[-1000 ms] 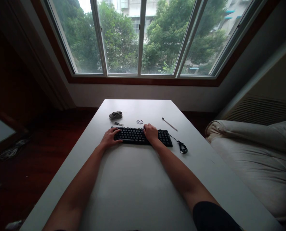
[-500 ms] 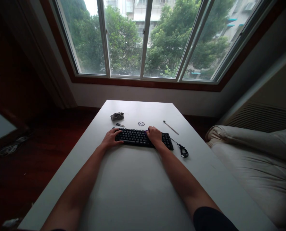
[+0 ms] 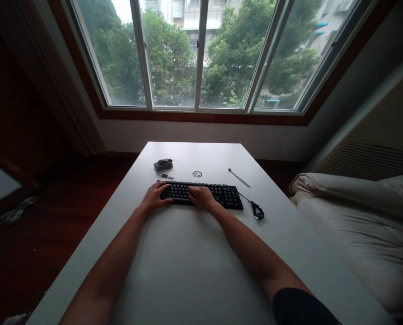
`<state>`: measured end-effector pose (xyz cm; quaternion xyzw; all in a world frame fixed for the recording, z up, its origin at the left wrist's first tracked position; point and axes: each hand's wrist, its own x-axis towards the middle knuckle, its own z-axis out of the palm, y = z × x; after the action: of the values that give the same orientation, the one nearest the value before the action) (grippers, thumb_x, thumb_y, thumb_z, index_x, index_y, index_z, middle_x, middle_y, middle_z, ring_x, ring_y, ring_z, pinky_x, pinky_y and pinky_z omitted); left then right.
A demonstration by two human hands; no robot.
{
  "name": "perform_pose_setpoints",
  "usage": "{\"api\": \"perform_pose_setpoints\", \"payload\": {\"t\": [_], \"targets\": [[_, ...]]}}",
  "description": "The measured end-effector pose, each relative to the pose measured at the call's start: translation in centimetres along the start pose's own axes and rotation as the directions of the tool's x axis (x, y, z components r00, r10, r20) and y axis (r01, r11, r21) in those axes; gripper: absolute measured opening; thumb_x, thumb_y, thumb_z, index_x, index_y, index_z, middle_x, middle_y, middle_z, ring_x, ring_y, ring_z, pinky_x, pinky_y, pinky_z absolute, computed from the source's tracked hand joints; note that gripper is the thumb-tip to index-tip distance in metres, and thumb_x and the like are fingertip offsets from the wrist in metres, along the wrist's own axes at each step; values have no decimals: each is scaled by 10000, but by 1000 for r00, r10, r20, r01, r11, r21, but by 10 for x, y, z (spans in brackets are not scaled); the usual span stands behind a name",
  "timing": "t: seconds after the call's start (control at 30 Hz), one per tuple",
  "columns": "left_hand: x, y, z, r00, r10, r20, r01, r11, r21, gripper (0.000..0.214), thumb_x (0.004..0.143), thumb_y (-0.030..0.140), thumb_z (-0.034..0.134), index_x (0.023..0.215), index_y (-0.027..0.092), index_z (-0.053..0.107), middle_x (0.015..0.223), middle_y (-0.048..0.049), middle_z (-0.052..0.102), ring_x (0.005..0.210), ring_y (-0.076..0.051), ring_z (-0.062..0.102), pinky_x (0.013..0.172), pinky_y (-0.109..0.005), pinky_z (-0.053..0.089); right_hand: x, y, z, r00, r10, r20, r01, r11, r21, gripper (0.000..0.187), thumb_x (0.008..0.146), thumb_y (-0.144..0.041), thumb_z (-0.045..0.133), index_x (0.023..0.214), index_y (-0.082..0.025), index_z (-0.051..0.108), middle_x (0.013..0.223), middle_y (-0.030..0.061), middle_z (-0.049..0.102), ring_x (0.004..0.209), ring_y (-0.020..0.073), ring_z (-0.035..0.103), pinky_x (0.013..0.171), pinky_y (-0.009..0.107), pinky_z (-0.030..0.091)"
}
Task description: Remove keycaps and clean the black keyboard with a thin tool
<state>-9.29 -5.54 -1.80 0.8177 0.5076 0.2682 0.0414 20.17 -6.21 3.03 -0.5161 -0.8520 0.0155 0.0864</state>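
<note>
The keyboard (image 3: 226, 195) lies across the bench (image 3: 188, 271), its nine o'clock end under the left hand (image 3: 156, 197), which lies open and flat on the keys, as does the right hand (image 3: 201, 197) at its three o'clock.

I see my left hand (image 3: 155, 197) resting on the left end of the black keyboard (image 3: 201, 195) and my right hand (image 3: 201, 197) laid over its middle keys. Beyond it on the white tabletop (image 3: 188, 262) lie a crumpled cloth (image 3: 163, 164), a thin stick (image 3: 239, 178) and a coiled cable (image 3: 256, 210).
</note>
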Motion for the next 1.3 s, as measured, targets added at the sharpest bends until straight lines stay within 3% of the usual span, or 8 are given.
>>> {"api": "perform_pose_setpoints", "payload": {"t": [0.1,0.23,0.4,0.5,0.73,1.03,1.17,1.3], "targets": [[0,1,-2,1000,-7,3,7,1000,-6,756,747,605,780,1422,316,599,1488,-89,520,1364,-361,480,1175,-545,391,2,3,3,1000,-12,-18,13,999,36,189,958,-355,566,1080,-263,679,1047,31,758,959,210,684,786,262,411],[1,1,-2,1000,-12,9,12,1000,-9,739,753,603,775,1414,320,603,1487,-81,521,1370,-354,474,1181,-544,385,6,31,2,986,131,-106,-128,991,43,197,984,-332,538,1107,-248,668,1097,47,739,972,208,666,792,269,412],[1,1,-1,1000,-18,10,18,1000,-9,743,749,601,780,1415,320,604,1488,-83,521,1378,-361,468,1184,-545,382,4,72,-5,895,400,-197,-400,915,41,263,1045,-315,436,1171,-214,644,1151,100,693,995,213,644,796,284,418],[1,2,-3,1000,-21,11,21,1000,-16,744,752,608,776,1417,323,601,1489,-81,520,1378,-364,467,1186,-545,380,2,81,-10,856,482,-188,-485,874,33,318,1067,-352,391,1192,-209,646,1167,117,676,997,219,641,788,291,423],[0,2,-2,1000,-23,14,23,1000,-17,742,753,601,780,1418,327,599,1495,-80,513,1374,-361,467,1181,-548,380,4,54,-10,948,305,-91,-305,952,16,359,1056,-476,428,1139,-220,664,1148,92,699,1015,213,638,829,276,424],[1,1,-1,1000,-9,11,9,1000,-26,748,754,607,776,1419,315,599,1496,-86,507,1370,-357,470,1181,-544,381,4,17,0,994,88,-62,-84,995,59,312,1038,-464,463,1068,-258,696,1064,39,752,978,203,667,816,265,410],[1,1,-1,1000,-10,14,11,1000,-20,742,757,615,771,1416,318,599,1495,-84,510,1369,-355,472,1183,-549,377,5,34,-3,969,226,-102,-220,973,64,329,1046,-450,443,1067,-245,700,1071,57,748,970,208,665,792,268,406],[1,0,-1,1000,-17,17,18,1000,-16,755,753,618,773,1422,317,596,1495,-87,511,1379,-361,464,1184,-548,377,2,65,-9,871,443,-212,-437,896,79,345,1060,-410,402,1092,-215,684,1091,91,731,952,216,659,762,280,406]]}}
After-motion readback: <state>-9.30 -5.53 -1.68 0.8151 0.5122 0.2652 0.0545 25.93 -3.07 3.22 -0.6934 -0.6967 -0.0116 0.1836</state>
